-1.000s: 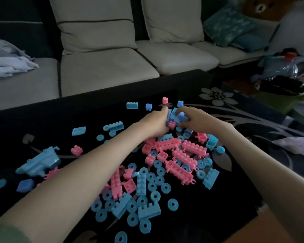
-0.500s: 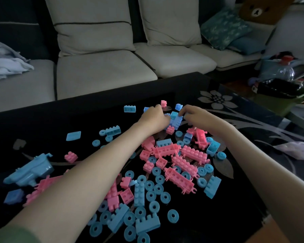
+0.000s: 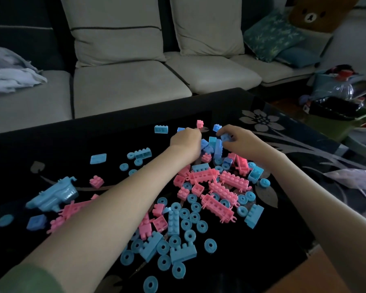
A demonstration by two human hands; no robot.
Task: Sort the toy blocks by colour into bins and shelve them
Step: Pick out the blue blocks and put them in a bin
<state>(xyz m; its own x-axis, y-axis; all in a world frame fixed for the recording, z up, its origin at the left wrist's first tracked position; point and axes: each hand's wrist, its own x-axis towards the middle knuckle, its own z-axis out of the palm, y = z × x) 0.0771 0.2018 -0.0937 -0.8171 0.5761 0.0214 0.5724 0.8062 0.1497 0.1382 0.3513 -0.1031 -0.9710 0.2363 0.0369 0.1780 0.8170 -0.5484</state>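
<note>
Pink and blue toy blocks and blue rings lie scattered on a black glass table [image 3: 106,132]. My left hand [image 3: 186,142] is curled at the far end of the pile, holding several blue blocks [image 3: 205,144] against its palm. My right hand [image 3: 239,142] faces it and pinches a small blue block [image 3: 225,137] between thumb and fingers, right above a long blue brick [image 3: 218,150]. A lone pink block [image 3: 200,124] and a small blue one [image 3: 217,127] sit just beyond the hands. Long pink bricks [image 3: 234,180] lie below my right wrist.
A large blue toy piece [image 3: 53,193] lies at the table's left. A beige sofa [image 3: 125,85] stands behind the table. A green bin [image 3: 347,125] with a black tray and a plastic bottle sits on the floor at the right. No sorting bin is in view.
The right hand has lifted slightly and now pinches a small blue block. The left hand has stayed curled on its blue blocks at the far end of the pile.
</note>
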